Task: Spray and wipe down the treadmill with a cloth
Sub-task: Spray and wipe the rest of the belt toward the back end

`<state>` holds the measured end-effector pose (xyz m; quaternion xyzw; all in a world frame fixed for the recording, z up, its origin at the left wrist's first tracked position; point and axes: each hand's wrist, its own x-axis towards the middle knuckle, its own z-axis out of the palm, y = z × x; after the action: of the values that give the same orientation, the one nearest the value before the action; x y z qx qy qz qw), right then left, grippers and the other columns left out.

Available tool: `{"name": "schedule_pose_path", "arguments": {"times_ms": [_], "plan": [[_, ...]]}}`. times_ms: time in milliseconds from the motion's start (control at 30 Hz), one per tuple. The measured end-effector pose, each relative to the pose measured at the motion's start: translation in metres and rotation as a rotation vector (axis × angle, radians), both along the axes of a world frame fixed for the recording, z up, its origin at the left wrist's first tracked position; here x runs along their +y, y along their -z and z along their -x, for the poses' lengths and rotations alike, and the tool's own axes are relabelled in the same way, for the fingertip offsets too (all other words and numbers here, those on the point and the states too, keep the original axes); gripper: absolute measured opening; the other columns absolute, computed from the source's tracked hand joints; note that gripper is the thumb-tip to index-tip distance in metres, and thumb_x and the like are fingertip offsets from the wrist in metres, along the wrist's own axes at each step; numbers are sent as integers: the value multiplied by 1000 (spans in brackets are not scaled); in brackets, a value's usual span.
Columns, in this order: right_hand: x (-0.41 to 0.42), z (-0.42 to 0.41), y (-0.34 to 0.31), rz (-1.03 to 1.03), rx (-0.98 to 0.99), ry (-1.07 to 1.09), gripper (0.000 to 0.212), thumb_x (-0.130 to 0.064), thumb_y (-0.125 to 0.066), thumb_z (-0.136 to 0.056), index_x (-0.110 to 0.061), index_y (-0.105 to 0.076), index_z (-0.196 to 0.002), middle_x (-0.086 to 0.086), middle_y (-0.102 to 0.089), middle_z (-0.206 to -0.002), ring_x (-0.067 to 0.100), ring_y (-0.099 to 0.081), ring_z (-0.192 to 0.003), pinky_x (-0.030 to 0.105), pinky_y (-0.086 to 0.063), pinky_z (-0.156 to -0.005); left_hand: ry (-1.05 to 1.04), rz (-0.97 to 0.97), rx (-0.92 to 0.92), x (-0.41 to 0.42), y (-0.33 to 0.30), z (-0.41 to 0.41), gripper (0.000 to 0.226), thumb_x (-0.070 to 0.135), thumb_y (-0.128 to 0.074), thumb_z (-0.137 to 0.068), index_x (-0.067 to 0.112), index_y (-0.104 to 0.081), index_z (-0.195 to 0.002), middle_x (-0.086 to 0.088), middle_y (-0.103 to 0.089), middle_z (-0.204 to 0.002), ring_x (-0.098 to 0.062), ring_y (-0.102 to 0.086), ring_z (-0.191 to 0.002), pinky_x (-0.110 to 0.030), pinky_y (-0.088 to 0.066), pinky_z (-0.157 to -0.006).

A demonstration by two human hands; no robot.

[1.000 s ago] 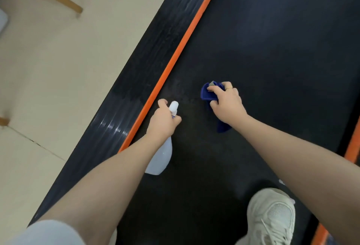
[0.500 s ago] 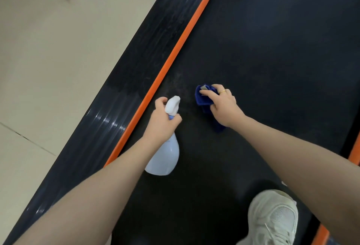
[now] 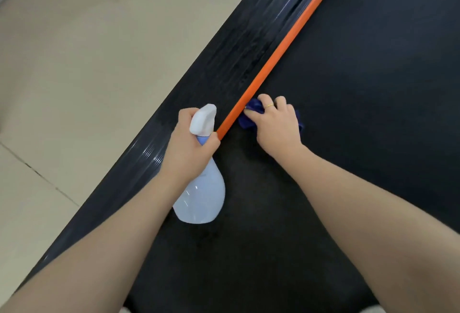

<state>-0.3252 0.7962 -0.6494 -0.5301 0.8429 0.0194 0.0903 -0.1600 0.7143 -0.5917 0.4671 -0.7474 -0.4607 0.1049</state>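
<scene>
Right hand (image 3: 276,123) presses crumpled dark-blue cloth (image 3: 249,118) against orange stripe (image 3: 281,46).

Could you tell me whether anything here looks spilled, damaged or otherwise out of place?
Nothing stands out. The left hand holds the spray bottle over the black belt, and the right hand presses the blue cloth against the orange strip. No puddle or damage shows.

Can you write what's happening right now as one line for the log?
left hand: grips spray bottle | right hand: presses blue cloth on treadmill belt beside orange stripe
</scene>
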Motion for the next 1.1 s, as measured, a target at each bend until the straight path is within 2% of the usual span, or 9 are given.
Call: {"name": "schedule_pose_path", "arguments": {"times_ms": [67, 233, 367, 433, 533, 633, 800, 1000, 1100], "plan": [[5, -26, 8, 16, -37, 61, 53, -14, -66, -73, -20, -58, -125, 16, -52, -126, 37, -49, -89, 37, -38, -68, 0, -12, 12, -4, 4, -3, 38, 12, -60, -85, 19, -39, -116, 15, -49, -96, -3, -54, -86, -9, -40, -63], [22, -30, 11, 62, 68, -349, 56, -25, -74, -60, -28, -65, -116, 9, -61, -105, 30, -53, -74, 32, -41, -58, 60, -56, -1, -5, 8, -6, 30, 15, -59, -86, 21, -38, -107, 5, -53, -94, -8, -54, -86, -12, -41, -62], [1, -15, 2, -63, 17, 141, 53, -19, -50, -88, -29, -41, -139, 11, -42, -132, 35, -43, -101, 40, -34, -76, 23, -57, -21, -8, 5, -10, 31, 16, -58, -88, 18, -37, -110, 14, -46, -88, -2, -51, -78, -11, -38, -59], [1, -33, 2, -45, -37, 233, 55, -17, -55, -84, -25, -45, -137, 14, -45, -129, 36, -45, -98, 39, -35, -74, 15, -56, -28, -8, 6, -9, 30, 16, -58, -88, 18, -36, -109, 14, -45, -86, -2, -49, -76, -8, -37, -56], [19, -67, 0, 18, -10, -89, 61, -20, -72, -66, -25, -57, -125, 14, -55, -112, 34, -51, -82, 35, -42, -63, 0, -71, -20, -6, 4, -7, 28, 15, -58, -88, 17, -35, -104, 11, -45, -82, -3, -48, -72, -5, -37, -51], [33, -66, -12, -234, -66, -386, 65, -21, -47, -91, -31, -17, -147, 12, -28, -139, 31, -39, -111, 37, -37, -87, 11, -101, -16, -3, 3, -11, 28, 15, -57, -88, 18, -35, -106, 10, -46, -83, -4, -49, -72, -11, -39, -55], [-7, -24, -18, -177, 26, 164, 57, -24, -36, -96, -27, -14, -148, 15, -21, -145, 33, -33, -120, 39, -32, -93, 8, -111, 15, -10, -1, -8, 25, 14, -56, -90, 19, -37, -106, 11, -47, -84, -2, -50, -74, -14, -40, -59], [18, -64, -15, -157, -92, -135, 56, -24, -37, -95, -35, -16, -147, 10, -25, -140, 29, -37, -111, 35, -34, -87, -12, -138, 34, -8, 1, -7, 25, 13, -56, -87, 16, -38, -105, 5, -50, -82, -8, -51, -73, -22, -44, -61], [2, -38, -12, -163, -32, 139, 56, -25, -37, -95, -38, -18, -146, 10, -26, -142, 30, -37, -112, 36, -33, -88, -2, -133, 33, -10, 3, -9, 26, 14, -56, -87, 17, -38, -105, 6, -48, -82, -6, -50, -72, -22, -44, -62]]}}
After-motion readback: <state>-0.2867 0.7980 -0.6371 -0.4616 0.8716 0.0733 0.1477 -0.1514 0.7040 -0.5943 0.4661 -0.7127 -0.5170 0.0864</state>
